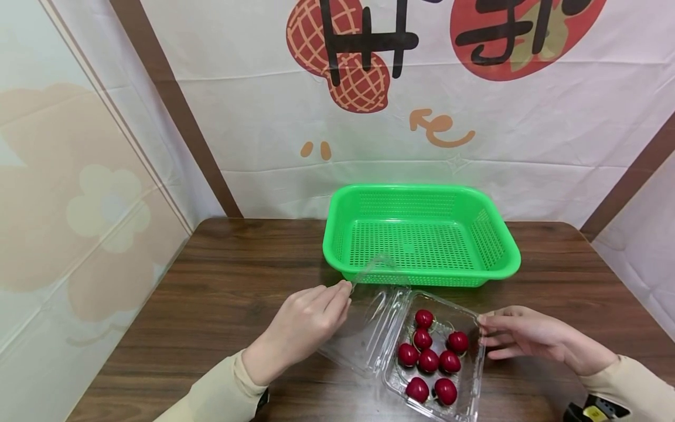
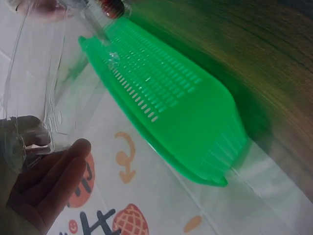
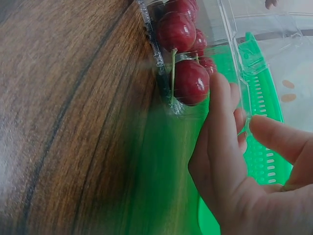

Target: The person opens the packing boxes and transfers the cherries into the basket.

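A clear plastic clamshell box (image 1: pixel 477 381) lies open on the table, with several dark red cherries (image 1: pixel 428 361) in its base. Its transparent lid (image 1: pixel 361 334) is folded out to the left and tilted up. My left hand (image 1: pixel 308 316) pinches the lid's edge; the left wrist view shows the fingers (image 2: pixel 66 181) at the clear plastic. Over on the right, my right hand (image 1: pixel 532 337) holds the base's rim between thumb and fingers. Up close in the right wrist view, a cherry (image 3: pixel 190 82) with a green stem shows through the box wall.
Just behind the box stands a green perforated plastic basket (image 1: pixel 422 274) with nothing in it. Brown wood-grain table (image 1: pixel 227 299) extends to both sides. A printed white cloth (image 1: pixel 253 123) hangs along the table's back edge.
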A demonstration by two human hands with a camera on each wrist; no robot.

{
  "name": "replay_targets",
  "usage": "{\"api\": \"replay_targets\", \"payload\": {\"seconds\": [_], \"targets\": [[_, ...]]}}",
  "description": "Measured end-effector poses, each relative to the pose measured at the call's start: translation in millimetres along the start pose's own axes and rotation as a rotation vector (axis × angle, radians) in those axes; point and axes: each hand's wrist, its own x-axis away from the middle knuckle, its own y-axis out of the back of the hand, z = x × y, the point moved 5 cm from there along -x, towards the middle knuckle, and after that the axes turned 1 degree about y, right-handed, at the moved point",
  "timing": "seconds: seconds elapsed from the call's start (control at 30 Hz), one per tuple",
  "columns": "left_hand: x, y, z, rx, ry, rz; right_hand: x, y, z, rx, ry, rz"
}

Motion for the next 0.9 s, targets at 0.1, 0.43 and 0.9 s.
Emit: {"api": "replay_targets", "payload": {"seconds": [0.1, 0.43, 0.9], "targets": [[2.9, 0.1, 0.5, 0.000, 0.004, 0.009, -0.5, 0.4, 0.7, 0.011, -0.003, -0.008], [10.7, 0.3, 3.4, -0.004, 0.046, 0.010, -3.6, 0.6, 2.3, 0.017, -0.009, -0.043], [19.2, 5.0, 4.9, -0.016, 0.096, -0.042, -8.9, -0.5, 4.8, 0.021, -0.009, -0.107]]}}
